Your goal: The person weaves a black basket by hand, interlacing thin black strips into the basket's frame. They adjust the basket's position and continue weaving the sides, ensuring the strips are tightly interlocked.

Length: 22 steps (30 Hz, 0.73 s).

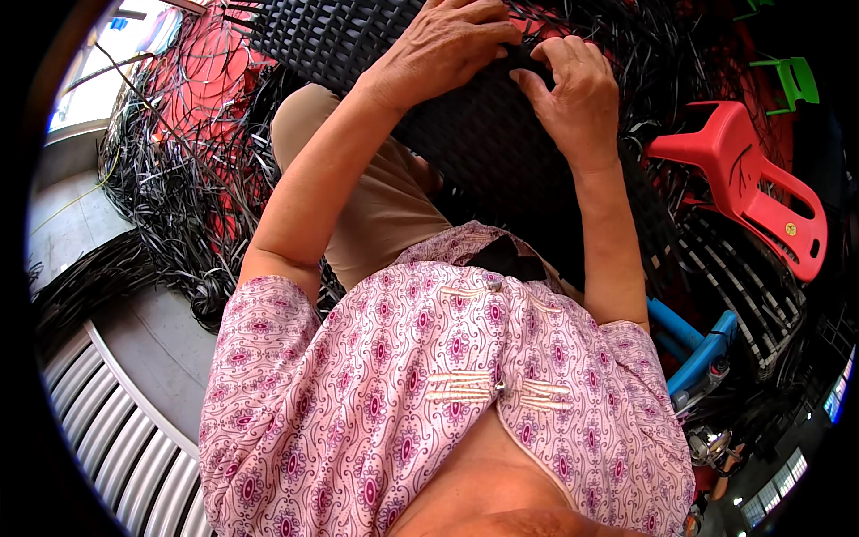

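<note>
A black woven wicker piece (488, 134) of flat plastic strips lies across my lap, and its upper part (322, 36) catches the light. My left hand (443, 49) is bent over its ridge, fingers curled and closed on the weave. Just to the right, my right hand (577, 98) is closed at the same ridge, thumb and bent fingers around the dark edge. The fingertips of both hands are close together but apart. Whether a single loose strip is pinched between them cannot be made out against the dark weave.
Loose black strips (206, 170) lie tangled over a red surface on the left, with a bundled coil (98, 277) nearer. A slatted grey metal seat (134, 447) is at lower left. On the right are a red plastic stool (725, 161), a small green chair (795, 82) and a blue frame (693, 345).
</note>
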Tool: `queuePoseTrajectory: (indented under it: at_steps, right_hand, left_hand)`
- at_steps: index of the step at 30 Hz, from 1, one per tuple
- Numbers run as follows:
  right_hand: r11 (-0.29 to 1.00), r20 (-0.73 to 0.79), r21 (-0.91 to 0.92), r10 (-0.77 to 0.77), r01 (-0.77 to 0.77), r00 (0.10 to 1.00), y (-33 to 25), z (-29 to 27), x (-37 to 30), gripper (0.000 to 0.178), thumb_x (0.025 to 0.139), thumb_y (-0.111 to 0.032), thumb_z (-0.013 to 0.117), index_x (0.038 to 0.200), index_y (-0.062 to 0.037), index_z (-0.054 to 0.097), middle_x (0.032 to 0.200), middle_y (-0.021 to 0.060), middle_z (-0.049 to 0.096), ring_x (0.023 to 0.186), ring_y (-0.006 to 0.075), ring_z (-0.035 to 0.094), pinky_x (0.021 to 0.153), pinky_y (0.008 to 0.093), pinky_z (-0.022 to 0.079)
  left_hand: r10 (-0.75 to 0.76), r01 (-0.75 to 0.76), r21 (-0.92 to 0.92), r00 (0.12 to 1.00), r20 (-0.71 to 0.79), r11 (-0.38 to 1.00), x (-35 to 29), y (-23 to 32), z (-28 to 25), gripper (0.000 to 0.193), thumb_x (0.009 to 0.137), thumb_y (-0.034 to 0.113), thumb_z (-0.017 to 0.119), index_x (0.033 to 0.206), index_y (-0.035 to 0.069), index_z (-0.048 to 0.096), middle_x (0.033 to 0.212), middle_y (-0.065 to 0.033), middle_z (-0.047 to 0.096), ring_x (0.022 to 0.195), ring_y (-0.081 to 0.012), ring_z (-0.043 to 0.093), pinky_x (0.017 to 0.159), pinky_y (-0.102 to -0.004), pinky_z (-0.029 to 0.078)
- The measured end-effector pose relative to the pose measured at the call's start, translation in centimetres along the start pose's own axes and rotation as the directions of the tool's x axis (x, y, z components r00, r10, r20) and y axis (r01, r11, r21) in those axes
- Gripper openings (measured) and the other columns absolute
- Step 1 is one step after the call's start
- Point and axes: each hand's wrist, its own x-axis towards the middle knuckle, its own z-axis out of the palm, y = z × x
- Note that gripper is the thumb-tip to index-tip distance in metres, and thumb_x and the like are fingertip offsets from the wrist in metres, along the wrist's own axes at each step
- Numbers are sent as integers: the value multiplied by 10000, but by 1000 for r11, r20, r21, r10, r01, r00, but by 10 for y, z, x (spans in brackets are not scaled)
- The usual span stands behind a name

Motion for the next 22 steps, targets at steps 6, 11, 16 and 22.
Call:
queuePoseTrajectory:
  at_steps: [6, 11, 16, 22]
  right_hand:
    - [997, -9, 77, 5, -4, 1000, 8, 3, 0, 291, 724, -193, 857, 887, -103, 633, 878, 43, 643, 863, 282, 639, 791, 414, 517]
    - [999, -53, 34, -23, 25, 998, 32, 5, 11, 291, 759, -256, 858, 925, -99, 676, 856, 11, 639, 805, 207, 636, 750, 356, 532]
    - [922, 82, 265, 271, -283, 959, 50, -15, 42, 187, 799, -154, 806, 894, -23, 711, 817, 93, 690, 743, 202, 671, 709, 337, 539]
    - [800, 280, 384, 375, -461, 884, 100, -1, 53, 283, 819, -195, 796, 1044, -31, 747, 914, 103, 753, 844, 170, 702, 795, 327, 553]
  left_hand:
    - [-70, 70, -61, 998, 9, 996, 0, -3, 3, 189, 886, 201, 675, 1061, 129, 669, 1048, -60, 586, 1017, -268, 517, 909, -416, 385]
    - [-103, 75, -174, 982, -157, 982, 13, -27, 29, 150, 860, 202, 718, 979, 116, 686, 1043, -62, 606, 1060, -277, 529, 947, -424, 389]
    - [-75, 41, -172, 978, -194, 984, 48, -47, 48, 125, 876, 216, 713, 964, 129, 694, 1027, -58, 619, 1065, -269, 541, 942, -412, 399]
    - [-111, 92, -110, 977, -183, 990, 67, -42, 57, 149, 870, 214, 717, 983, 120, 691, 1047, -79, 618, 1069, -292, 549, 973, -438, 406]
